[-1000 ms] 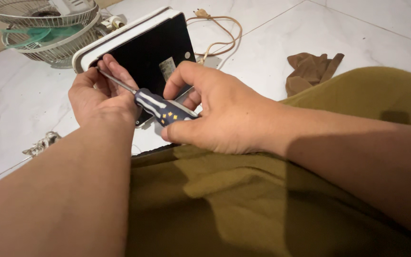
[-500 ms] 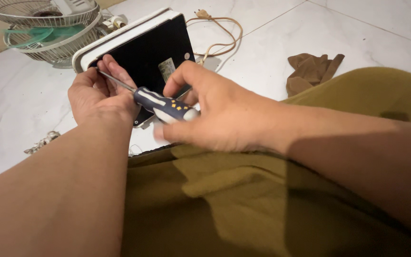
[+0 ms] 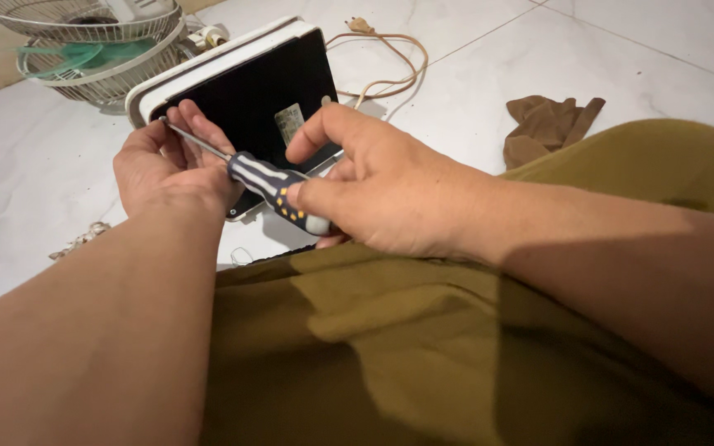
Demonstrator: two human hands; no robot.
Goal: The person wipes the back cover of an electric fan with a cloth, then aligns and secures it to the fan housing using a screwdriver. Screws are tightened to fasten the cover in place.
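Screwdriver (image 3: 278,188) with a dark blue, white-striped handle sits in the right hand (image 3: 382,194), whose grip is clamped on the handle: thumb over the top, fingers curled beneath, forefinger lifted off and pointing toward the black panel (image 3: 262,95). Since a second ago that hand has rolled round the handle, so the thumb now covers the butt end where the yellow marks showed, and the handle has dipped slightly; this reads as a turn of the tool, with the tip kept in place. The thin metal shaft (image 3: 196,139) runs up and left from the handle to the left edge of the panel. There the left hand (image 3: 167,169) has its fingers together round the shaft's tip, steadying it against the panel's white rim (image 3: 208,70); it has hardly moved. Beyond the panel lie a wire fan guard (image 3: 92,45) at its far left, a brown cord with plug (image 3: 386,58) at its right, and a brown cloth (image 3: 551,124) further right on the marble floor (image 3: 621,58).
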